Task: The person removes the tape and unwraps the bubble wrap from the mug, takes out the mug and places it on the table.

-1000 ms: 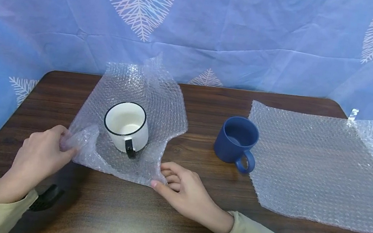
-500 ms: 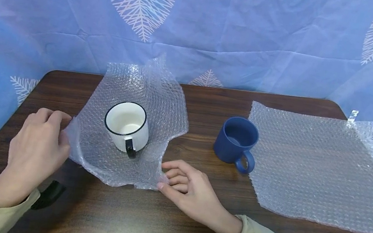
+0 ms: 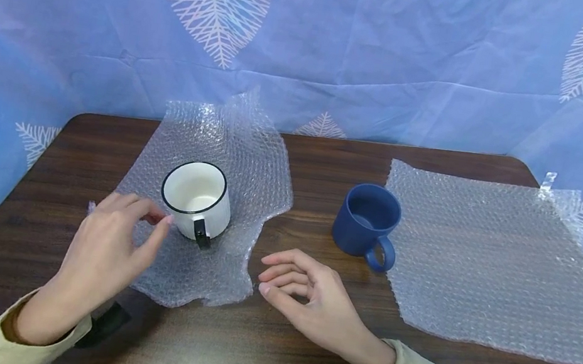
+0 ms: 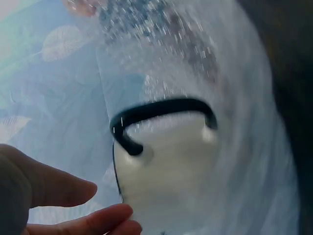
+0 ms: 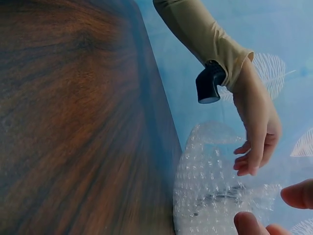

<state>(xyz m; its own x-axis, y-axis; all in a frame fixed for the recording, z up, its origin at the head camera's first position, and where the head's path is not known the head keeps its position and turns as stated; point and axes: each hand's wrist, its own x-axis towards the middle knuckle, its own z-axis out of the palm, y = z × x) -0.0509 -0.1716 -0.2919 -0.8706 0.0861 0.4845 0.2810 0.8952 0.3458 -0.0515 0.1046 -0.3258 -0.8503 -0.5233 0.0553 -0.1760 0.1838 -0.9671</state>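
A white mug (image 3: 211, 217) with a black rim and black handle stands upright on a sheet of bubble wrap (image 3: 250, 156) at the table's left. My left hand (image 3: 112, 243) is over the sheet's near left part, its fingertips close to the mug's left side, fingers loosely bent around nothing. In the left wrist view the mug's handle (image 4: 161, 110) shows beyond the thumb and fingers. My right hand (image 3: 313, 300) hovers beside the sheet's near right corner, thumb and fingers apart and holding nothing. To its upper right stands a blue mug (image 3: 355, 230), handle toward me.
A second sheet of bubble wrap (image 3: 496, 265) lies flat at the right, reaching past the table's right edge. The dark wooden table (image 3: 218, 355) meets a blue cloth backdrop (image 3: 403, 53) with white leaf prints behind it.
My left hand has let go of the bubble wrap's left edge and moved right to the white mug. My right hand has released the near right corner, and the near edge has settled flatter.
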